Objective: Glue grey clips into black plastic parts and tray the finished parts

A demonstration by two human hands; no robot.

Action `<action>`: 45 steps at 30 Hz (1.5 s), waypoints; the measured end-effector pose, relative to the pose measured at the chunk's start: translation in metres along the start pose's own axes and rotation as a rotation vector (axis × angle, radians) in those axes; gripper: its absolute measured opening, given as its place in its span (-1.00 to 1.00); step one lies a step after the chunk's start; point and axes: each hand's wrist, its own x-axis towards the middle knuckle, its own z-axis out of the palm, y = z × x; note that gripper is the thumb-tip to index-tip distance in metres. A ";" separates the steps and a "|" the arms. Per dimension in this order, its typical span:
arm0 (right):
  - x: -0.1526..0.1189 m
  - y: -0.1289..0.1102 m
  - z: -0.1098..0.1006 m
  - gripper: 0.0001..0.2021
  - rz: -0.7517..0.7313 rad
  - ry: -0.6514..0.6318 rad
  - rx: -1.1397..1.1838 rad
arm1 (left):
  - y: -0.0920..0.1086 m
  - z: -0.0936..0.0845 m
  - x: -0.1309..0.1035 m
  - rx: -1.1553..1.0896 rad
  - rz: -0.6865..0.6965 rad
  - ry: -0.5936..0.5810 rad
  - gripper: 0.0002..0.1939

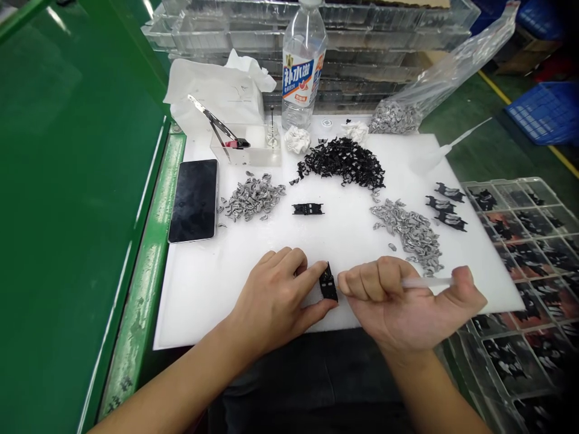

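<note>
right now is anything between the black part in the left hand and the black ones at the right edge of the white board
Yes: the pile of small grey pieces lies across the direct line from the held black part to the other black parts.

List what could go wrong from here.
The small black part, held between thumb and finger of the left hand, might slip free. The slim whitish tool in the right hand could slip and jab those fingers. The right-hand pile of loose gray pieces might scatter if bumped.
</note>
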 end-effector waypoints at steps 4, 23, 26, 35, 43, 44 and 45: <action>-0.001 0.000 -0.001 -0.35 -0.003 0.014 0.003 | 0.000 0.000 0.000 0.000 0.001 0.003 -0.49; -0.002 0.000 -0.001 -0.36 -0.021 0.002 0.003 | 0.000 -0.001 0.000 0.006 -0.004 -0.002 -0.50; -0.002 0.000 0.001 -0.35 -0.031 0.020 0.002 | 0.001 0.000 0.000 0.014 -0.005 -0.006 -0.49; -0.003 0.000 0.002 -0.37 -0.044 0.046 -0.015 | 0.004 0.000 0.002 0.043 -0.013 0.000 -0.50; -0.006 0.002 0.001 -0.36 -0.077 0.028 -0.030 | 0.005 0.000 0.002 0.058 -0.007 -0.001 -0.51; -0.006 0.002 0.001 -0.36 -0.082 0.026 -0.031 | 0.004 0.000 0.002 0.060 -0.008 -0.002 -0.52; -0.006 0.002 0.000 -0.35 -0.084 0.020 -0.033 | 0.004 0.000 0.002 0.062 -0.010 -0.003 -0.52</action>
